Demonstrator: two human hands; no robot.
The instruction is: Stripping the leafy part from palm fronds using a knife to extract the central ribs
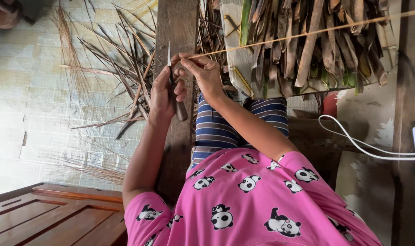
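Your left hand (162, 93) squeezes the knife (180, 110) against the thin stick (307, 33) that your right hand (203, 73) pinches above your knees, so you seem to be shaving it; go gently, blade pointing away.

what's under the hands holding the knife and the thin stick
Under the left hand with the knife and the right hand pinching the thin stick runs a dark wooden plank. Dry leaf strips lie beside it; the hands hide the plank's middle.
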